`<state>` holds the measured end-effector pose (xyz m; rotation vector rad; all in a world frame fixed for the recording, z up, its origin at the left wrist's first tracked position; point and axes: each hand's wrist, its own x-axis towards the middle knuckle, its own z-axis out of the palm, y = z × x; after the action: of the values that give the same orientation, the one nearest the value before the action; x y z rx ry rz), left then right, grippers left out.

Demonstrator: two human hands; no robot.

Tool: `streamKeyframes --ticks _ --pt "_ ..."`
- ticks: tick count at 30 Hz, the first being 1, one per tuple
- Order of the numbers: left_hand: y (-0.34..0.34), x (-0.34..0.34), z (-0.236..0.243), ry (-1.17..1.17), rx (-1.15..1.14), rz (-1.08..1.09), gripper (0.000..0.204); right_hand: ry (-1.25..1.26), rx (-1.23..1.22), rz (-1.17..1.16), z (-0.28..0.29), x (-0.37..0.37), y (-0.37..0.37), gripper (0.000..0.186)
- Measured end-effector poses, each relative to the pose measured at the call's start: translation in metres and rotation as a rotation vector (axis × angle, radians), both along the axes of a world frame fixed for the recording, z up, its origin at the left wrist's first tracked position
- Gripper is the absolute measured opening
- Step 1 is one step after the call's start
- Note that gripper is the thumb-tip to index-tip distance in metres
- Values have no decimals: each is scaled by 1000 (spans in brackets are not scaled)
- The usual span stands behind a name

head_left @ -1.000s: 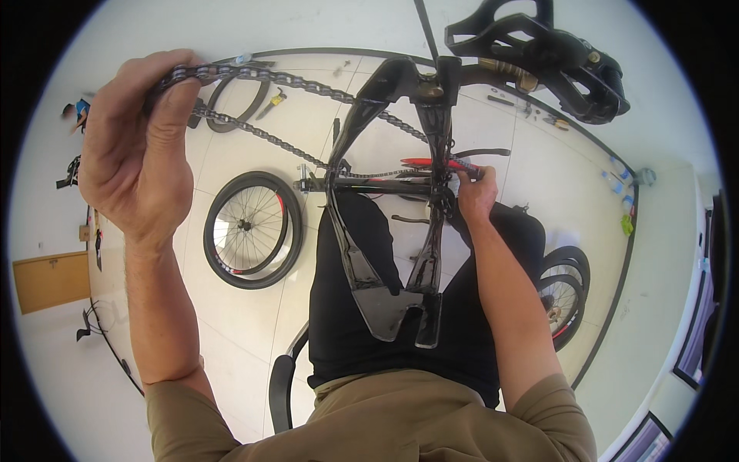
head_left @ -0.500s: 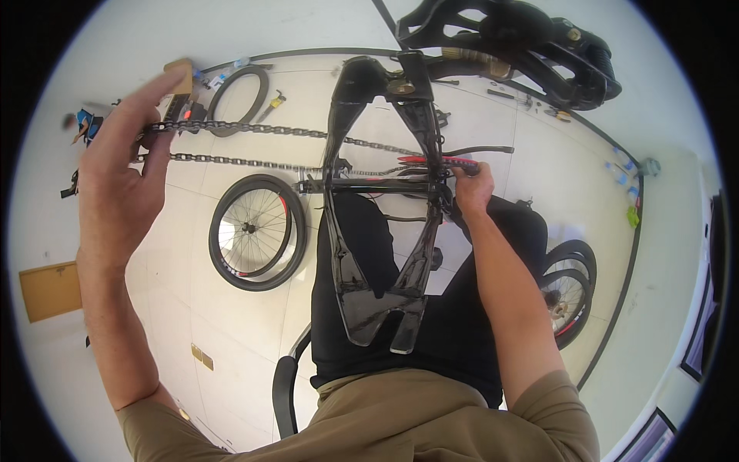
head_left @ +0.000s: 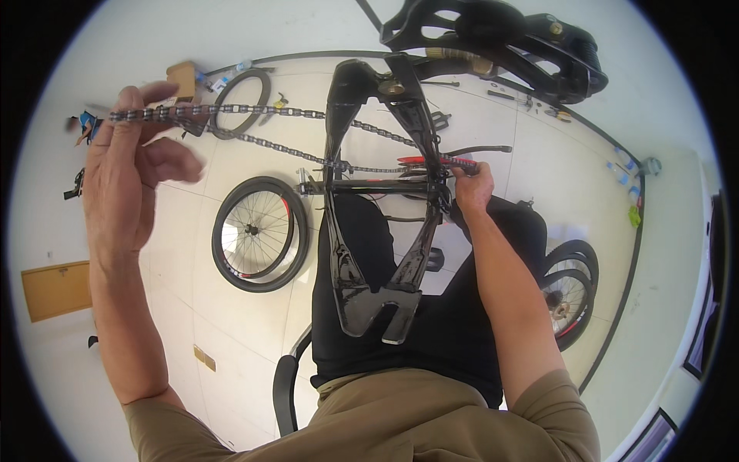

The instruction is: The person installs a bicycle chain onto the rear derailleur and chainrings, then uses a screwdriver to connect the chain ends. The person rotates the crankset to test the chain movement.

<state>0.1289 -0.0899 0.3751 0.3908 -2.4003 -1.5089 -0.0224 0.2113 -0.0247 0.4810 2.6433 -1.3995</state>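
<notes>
A black bicycle frame (head_left: 346,239) hangs upright over my legs, with a black linkage part (head_left: 493,46) at the top. My left hand (head_left: 142,165) is raised at the left, holding the loop of a metal chain (head_left: 289,111) at its fingers, some of which are loosely spread. The two chain runs cross behind the frame toward a red chainring (head_left: 416,160) at the frame's right side. My right hand (head_left: 473,181) grips the chainring's edge and the chain on it, fingertips partly hidden. A crossbar (head_left: 377,185) runs through the frame just below.
A wheel (head_left: 260,235) lies on the tiled floor at the left, more wheels (head_left: 567,323) at the right. A tyre (head_left: 242,131), cardboard box (head_left: 182,75), tools (head_left: 556,114) and bottles (head_left: 616,169) lie along the walls. A chair armrest (head_left: 283,389) is beside me; a person (head_left: 88,127) is at far left.
My left hand has shifted down from a second ago and rolled, its fingers changing their hold on the chain. The chain runs have moved with it. My right hand stays at the chainring.
</notes>
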Motion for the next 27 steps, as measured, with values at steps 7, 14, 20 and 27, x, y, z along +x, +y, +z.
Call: streamKeyframes --ticks 7,14,20,27 --pt "19 6 -16 160 333 -33 45 -19 11 3 0 -1 -1 41" --pt "27 16 -30 409 111 -55 41 -57 -3 -5 1 -2 -4 41" --pt "26 2 -41 557 100 -176 32 -44 -97 -22 -10 -4 -5 38" --pt "37 -2 -43 627 88 -89 15 -59 -210 77 -45 -14 3 33"
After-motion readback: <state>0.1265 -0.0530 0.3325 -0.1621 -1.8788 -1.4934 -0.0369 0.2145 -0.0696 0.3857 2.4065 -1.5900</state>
